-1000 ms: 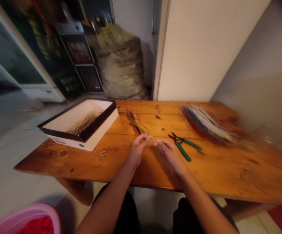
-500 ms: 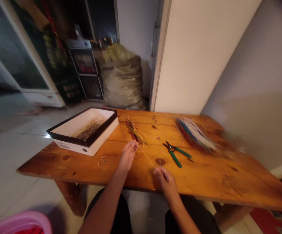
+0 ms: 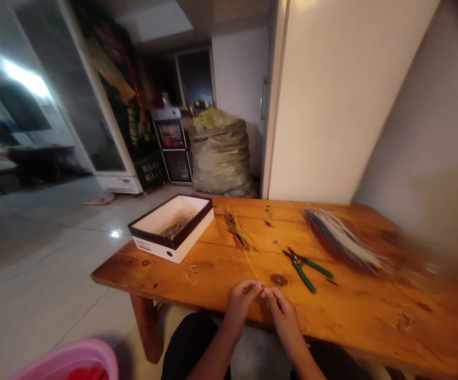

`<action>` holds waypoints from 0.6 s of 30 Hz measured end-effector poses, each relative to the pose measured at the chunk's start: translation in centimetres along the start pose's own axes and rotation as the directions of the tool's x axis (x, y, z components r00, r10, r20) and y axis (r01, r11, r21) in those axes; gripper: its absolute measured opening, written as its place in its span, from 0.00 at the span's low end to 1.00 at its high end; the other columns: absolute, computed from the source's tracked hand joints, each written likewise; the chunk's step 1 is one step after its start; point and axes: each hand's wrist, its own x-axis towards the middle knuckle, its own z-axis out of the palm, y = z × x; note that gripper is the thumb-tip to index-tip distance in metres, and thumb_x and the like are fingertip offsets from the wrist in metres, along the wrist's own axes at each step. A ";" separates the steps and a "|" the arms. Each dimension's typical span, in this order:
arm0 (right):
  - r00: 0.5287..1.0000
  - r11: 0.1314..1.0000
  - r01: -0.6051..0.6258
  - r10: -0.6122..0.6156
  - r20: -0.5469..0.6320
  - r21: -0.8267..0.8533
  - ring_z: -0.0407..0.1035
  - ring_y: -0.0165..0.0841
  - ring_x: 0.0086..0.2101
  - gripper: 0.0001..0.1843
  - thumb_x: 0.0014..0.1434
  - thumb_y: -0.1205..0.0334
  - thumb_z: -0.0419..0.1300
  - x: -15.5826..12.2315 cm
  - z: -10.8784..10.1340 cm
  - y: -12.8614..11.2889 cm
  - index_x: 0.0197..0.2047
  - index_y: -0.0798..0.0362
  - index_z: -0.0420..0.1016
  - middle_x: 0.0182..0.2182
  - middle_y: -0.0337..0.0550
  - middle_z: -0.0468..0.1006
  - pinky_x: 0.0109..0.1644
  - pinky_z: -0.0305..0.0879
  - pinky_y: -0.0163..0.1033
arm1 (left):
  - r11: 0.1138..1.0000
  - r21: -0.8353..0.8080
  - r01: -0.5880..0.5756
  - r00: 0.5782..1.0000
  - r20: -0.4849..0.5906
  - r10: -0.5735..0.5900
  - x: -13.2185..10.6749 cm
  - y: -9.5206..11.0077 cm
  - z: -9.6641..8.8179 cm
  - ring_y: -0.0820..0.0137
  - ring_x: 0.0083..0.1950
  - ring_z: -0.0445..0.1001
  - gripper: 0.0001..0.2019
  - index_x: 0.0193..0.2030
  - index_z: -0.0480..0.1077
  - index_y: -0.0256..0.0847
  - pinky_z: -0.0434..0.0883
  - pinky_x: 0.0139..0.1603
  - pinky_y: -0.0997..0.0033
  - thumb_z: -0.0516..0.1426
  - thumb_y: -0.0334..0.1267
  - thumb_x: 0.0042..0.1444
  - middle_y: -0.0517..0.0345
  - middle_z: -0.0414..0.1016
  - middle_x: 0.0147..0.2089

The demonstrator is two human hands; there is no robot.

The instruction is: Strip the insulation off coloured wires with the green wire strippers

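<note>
Both hands meet over a thin wire at the near table edge.

We note the left hand [image 3: 241, 298] with fingers pinched shut on one pale wire [image 3: 251, 265], which lies on the table [image 3: 351, 311] and runs from the fingertips up toward the small bundle [image 3: 237, 235]. The right hand [image 3: 283, 312] is curled, its tips touching the left's; we cannot tell whether it grips the wire too, as the view is blurred there. Green-handled pliers [image 3: 306, 264] lie near, to the right of the hands. A large bundle [image 3: 342, 243] lies farther right, well apart. A box [image 3: 155, 248] with strands inside sits at the table's left end. A pink tub [image 3: 66, 361] stands on the floor, lower left.
</note>
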 end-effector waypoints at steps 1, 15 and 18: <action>1.000 1.000 0.003 -0.003 -0.005 -0.006 0.64 0.33 0.24 0.23 0.53 0.41 0.52 -0.1 0.0 0.0 0.26 0.53 0.71 0.22 0.40 0.71 0.30 0.61 0.36 | 1.000 -0.013 -0.006 1.000 -0.022 0.006 0.0 0.4 0.0 0.68 0.34 0.72 0.12 0.25 0.74 0.38 0.67 0.42 0.68 0.63 0.46 0.42 0.55 0.76 0.28; 0.998 0.999 -0.024 0.023 -0.058 -0.025 0.71 0.40 0.31 0.27 0.49 0.36 0.52 1.1 0.2 1.3 0.25 0.53 0.74 0.27 0.47 0.78 0.34 0.65 0.38 | 0.197 0.963 0.187 0.864 -0.256 0.434 11.6 23.9 -13.6 0.58 0.44 0.73 0.13 0.36 0.76 0.38 0.65 0.44 0.65 0.54 0.41 0.48 0.46 0.78 0.39; 0.998 0.999 -0.046 0.045 -0.039 -0.018 0.71 0.41 0.32 0.26 0.49 0.37 0.53 1.4 0.0 1.6 0.26 0.53 0.74 0.27 0.47 0.78 0.36 0.66 0.39 | 0.030 0.947 0.321 0.854 -0.303 0.422 13.4 25.3 -15.3 0.49 0.47 0.71 0.15 0.35 0.76 0.31 0.64 0.44 0.59 0.55 0.41 0.47 0.34 0.76 0.40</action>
